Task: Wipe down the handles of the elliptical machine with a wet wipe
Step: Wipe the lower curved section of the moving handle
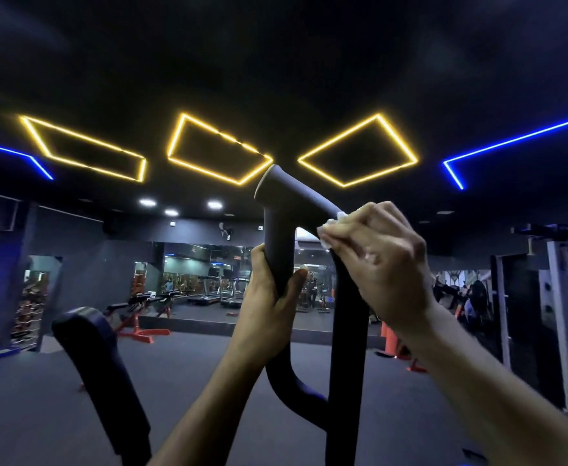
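While the left hand (269,297) grips the elliptical handle (277,210), the right hand (376,260) pinches a wet wipe (326,230) against its bend (mid-wipe, likely downward next).

yellow ceiling lights (218,149), red benches (141,311), treadmills (218,287)
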A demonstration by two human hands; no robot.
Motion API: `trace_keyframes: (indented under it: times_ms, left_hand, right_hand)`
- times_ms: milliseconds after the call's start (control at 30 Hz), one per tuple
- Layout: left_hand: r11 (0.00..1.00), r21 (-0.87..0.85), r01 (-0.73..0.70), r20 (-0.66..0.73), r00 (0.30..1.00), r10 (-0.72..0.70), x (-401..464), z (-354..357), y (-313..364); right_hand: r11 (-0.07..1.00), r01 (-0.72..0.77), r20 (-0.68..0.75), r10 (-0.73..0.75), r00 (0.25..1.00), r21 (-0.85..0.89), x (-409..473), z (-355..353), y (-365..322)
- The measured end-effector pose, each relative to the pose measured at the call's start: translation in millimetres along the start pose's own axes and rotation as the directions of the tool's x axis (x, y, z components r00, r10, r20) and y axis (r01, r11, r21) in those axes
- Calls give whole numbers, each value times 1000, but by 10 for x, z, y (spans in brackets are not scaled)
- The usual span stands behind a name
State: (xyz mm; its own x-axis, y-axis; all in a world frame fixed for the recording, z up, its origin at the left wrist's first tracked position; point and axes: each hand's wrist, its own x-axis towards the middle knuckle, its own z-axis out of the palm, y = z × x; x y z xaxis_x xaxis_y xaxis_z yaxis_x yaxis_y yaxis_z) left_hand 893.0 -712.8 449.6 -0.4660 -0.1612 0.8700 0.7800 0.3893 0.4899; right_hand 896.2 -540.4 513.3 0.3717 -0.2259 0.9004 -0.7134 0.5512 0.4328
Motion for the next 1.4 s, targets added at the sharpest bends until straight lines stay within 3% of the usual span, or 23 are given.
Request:
trace_keyframes:
  times_ms: [67, 133, 300, 467, 633, 800, 1000, 1167, 1233, 1333, 1367, 1400]
  left_hand:
    - [1000, 1, -2, -6, 1000, 2, -5, 2, -4]
    - [1000, 0, 0, -12, 1000, 0, -6, 6, -5]
    - [1000, 6, 25, -19, 1000, -25, 0, 17, -1]
    - [1000, -11, 8, -15, 1000, -8, 2, 8, 13]
    - [1000, -3, -10, -38, 999, 10, 1, 31, -4]
    - [999, 31, -40, -79, 996, 42, -15, 84, -52]
    - [982, 146, -120, -202, 968, 148, -125, 204, -71]
    - [932, 296, -211, -291, 909, 299, -194, 328, -174]
    - [911, 336, -237, -302, 890, 343, -207, 363, -217]
    - [897, 347, -274, -320, 864, 388, -209, 380, -235]
    - [891, 350, -288, -325, 855, 404, -205, 384, -240]
    - [886, 355, -297, -322, 851, 414, -199, 383, -251]
  right_hand:
    - [992, 126, 76, -124, 989, -13, -96, -11, 20]
    - [988, 157, 105, -157, 982, 0, -197, -100, 95]
    - [992, -116, -62, 118, 991, 40, -193, -61, 72]
    - [999, 48, 27, -49, 998, 16, -434, -105, 67]
    - [981, -181, -118, 188, 975, 70, -431, -74, 24]
    - [998, -56, -31, 57, 998, 34, -611, -96, 31]
    - [903, -366, -178, 408, 896, 224, -596, -10, -69]
    - [936, -301, -118, 325, 938, 181, -971, -60, -40]
    - [859, -412, -107, 461, 881, 304, -1019, -57, -37]
    - [649, -553, -130, 701, 701, 522, -879, 35, -90]
    - [642, -556, -149, 715, 684, 528, -844, 58, -105]
    - [684, -541, -166, 683, 711, 490, -847, 74, -120]
